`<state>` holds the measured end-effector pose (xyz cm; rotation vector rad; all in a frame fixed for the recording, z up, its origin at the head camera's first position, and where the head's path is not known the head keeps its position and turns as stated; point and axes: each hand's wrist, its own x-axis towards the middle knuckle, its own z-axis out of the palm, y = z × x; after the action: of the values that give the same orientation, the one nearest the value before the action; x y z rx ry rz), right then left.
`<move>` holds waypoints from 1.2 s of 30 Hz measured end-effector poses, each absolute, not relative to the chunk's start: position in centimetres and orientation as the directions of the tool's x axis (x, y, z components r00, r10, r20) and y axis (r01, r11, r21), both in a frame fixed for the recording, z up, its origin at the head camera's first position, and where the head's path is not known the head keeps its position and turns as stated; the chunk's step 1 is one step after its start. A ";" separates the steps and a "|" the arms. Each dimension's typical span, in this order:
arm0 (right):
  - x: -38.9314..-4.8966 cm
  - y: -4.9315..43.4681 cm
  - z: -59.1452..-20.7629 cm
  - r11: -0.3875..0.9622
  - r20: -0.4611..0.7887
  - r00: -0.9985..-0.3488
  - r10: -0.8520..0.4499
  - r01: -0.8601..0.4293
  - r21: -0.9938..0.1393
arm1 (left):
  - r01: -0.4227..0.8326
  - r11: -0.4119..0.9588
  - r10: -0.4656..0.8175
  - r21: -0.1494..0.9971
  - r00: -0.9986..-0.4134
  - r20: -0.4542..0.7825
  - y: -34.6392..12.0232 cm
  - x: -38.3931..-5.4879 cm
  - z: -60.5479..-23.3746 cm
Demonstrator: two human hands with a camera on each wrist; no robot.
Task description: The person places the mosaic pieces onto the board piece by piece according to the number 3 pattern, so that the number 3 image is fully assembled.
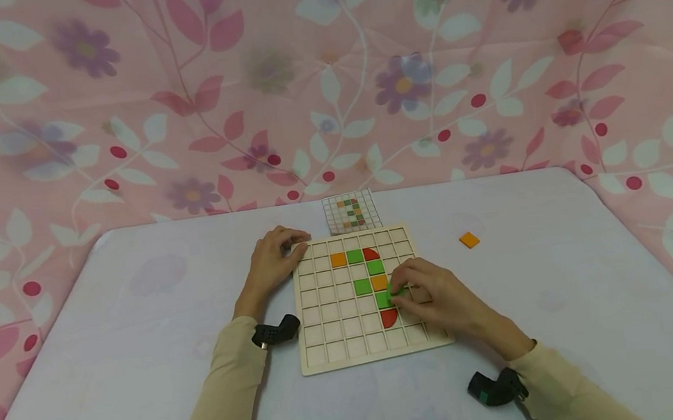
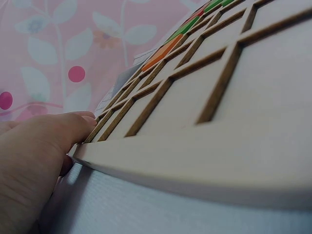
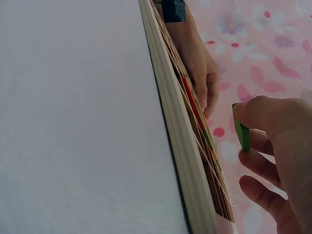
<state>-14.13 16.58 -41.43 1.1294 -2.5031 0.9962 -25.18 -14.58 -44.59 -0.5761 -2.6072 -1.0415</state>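
Observation:
A wooden grid board (image 1: 333,333) lies on the table, with several green, orange and red tiles set in its cells. My left hand (image 1: 270,260) grips the board's far left corner; in the left wrist view its thumb (image 2: 73,127) lies at the rim. Between thumb and fingers, my right hand (image 1: 441,295) pinches a green tile (image 3: 241,129), held just above the board's right half. Beside that tile are a green square (image 1: 382,299) in the grid and, nearer me, a red rounded tile (image 1: 390,318). The right hand covers some cells.
A printed card (image 1: 334,223) with a small coloured grid pattern lies just behind the board. One loose orange tile (image 1: 469,240) rests on the white cloth to the right. Patterned pink fabric (image 1: 323,99) hangs behind the table.

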 end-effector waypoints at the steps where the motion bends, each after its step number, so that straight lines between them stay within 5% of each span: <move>1: -14.1 16.5 -41.4 0.478 0.446 -0.681 -0.581 -0.728 -0.491 | 0.460 0.660 0.258 0.594 -0.881 0.395 -14.6 -25.2 -44.6; 27: -13.0 14.4 -41.5 0.502 0.427 -0.699 -0.574 -0.712 -0.491 | 0.401 0.688 0.255 0.605 -0.914 0.315 -14.7 -25.2 -44.6; 36: -13.0 13.7 -41.9 0.499 0.454 -0.681 -0.575 -0.731 -0.465 | 0.452 0.669 0.261 0.590 -0.886 0.382 -14.6 -25.3 -44.7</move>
<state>-12.95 13.74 -41.87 1.1124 -2.5044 0.9487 -25.29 -14.61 -44.67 -0.5719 -2.6198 -1.0320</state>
